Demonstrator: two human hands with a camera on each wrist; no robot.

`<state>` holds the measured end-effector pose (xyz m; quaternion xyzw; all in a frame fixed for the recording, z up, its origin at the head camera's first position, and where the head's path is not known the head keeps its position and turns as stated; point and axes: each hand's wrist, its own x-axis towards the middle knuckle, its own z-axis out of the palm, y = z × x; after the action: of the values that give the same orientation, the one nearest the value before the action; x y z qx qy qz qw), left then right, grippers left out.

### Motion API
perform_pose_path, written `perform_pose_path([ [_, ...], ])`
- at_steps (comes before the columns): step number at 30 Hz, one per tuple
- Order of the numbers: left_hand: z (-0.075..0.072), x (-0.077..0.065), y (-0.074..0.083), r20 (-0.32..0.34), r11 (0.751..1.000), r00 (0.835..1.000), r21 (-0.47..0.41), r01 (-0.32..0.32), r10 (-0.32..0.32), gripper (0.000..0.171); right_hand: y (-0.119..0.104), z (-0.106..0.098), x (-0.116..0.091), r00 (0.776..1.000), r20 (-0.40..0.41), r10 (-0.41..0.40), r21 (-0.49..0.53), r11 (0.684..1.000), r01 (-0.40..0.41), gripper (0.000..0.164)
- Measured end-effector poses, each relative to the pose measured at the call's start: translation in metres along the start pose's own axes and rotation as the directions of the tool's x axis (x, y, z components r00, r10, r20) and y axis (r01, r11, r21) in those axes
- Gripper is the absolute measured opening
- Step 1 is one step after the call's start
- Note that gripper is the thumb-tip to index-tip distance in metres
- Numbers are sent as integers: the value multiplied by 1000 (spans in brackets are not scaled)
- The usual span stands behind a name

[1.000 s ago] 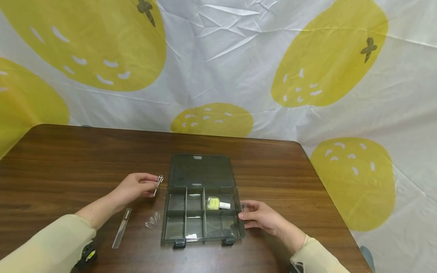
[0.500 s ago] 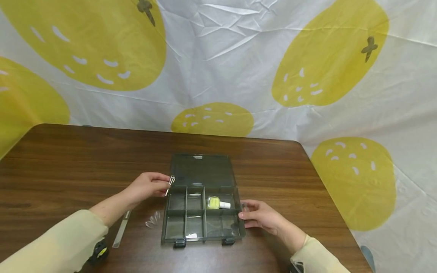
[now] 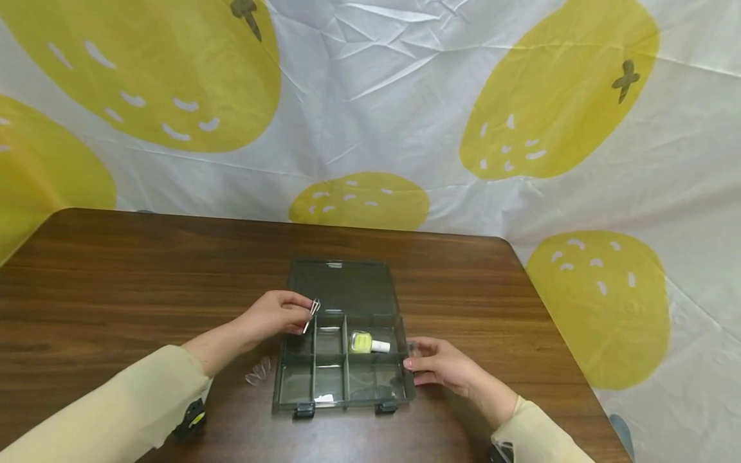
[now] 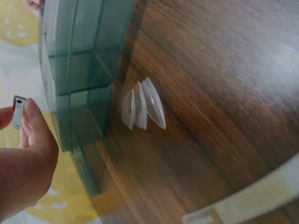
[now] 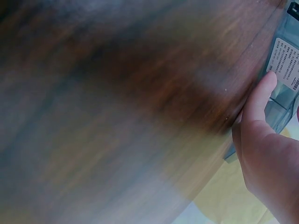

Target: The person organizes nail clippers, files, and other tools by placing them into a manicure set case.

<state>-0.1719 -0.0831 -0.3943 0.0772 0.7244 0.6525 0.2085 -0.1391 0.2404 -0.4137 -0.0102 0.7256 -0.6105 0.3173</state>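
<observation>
My left hand [image 3: 278,315] pinches a silver nail clipper [image 3: 312,315] between thumb and fingertips, over the far left part of a dark translucent compartment box [image 3: 332,411]. The clipper's end also shows between the fingertips in the left wrist view. The box's lid [image 3: 341,283] lies folded back, away from me. A yellow nail polish bottle [image 3: 361,343] with a white cap lies on its side in the far right compartment. My right hand [image 3: 442,366] holds the box by its right wall. In the right wrist view, one finger touches the wall by a printed label [image 5: 286,63].
Several clear, pointed nail tips [image 4: 152,102] lie on the brown table [image 3: 145,276] just left of the box. A pale flat strip [image 4: 247,200] lies farther left, mostly hidden by the left arm in the head view. A fruit-print curtain [image 3: 370,116] hangs behind the table.
My left hand has moved right with the nail clipper, from the table beside the box to over its far left compartment. The right hand and the box have stayed put.
</observation>
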Motion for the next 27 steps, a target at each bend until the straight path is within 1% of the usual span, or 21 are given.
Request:
perform_pose_path([
  [12,19,4,0,-8,999,999,18,35,-35,36,1,0,0,1000,-10,-3,2,1000,3,65],
  [20,23,6,-2,-8,999,999,6,48,-48,35,2,-1,0,1000,-11,-2,4,1000,2,65],
  [27,25,5,0,4,998,998,6,56,-56,35,2,-2,-1,1000,-8,-1,1,1000,1,66],
])
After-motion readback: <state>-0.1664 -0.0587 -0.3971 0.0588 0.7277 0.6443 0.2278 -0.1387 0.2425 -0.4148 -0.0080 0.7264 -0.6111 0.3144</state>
